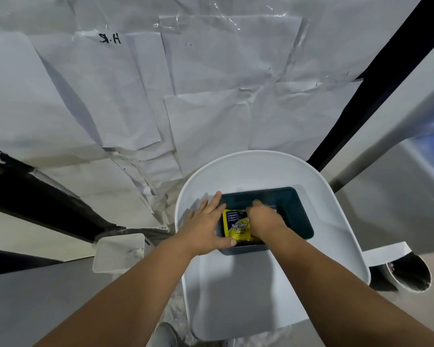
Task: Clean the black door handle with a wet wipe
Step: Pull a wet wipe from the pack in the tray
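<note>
A yellow wet wipe pack [236,227] lies inside a dark teal bin [296,211] on a white chair seat [336,221]. My left hand [206,224] rests flat on the bin's left rim, thumb against the pack's near corner. My right hand [263,219] reaches into the bin with its fingers curled on top of the pack. Its fingertips are hidden, so what they pinch cannot be made out. No black door handle is in view.
White paper sheets [211,83] taped with clear film cover the surface ahead. Black frame bars run at the left [35,196] and upper right [386,71]. A white box [119,251] sits lower left. A white cup with dark contents [409,274] stands at the right.
</note>
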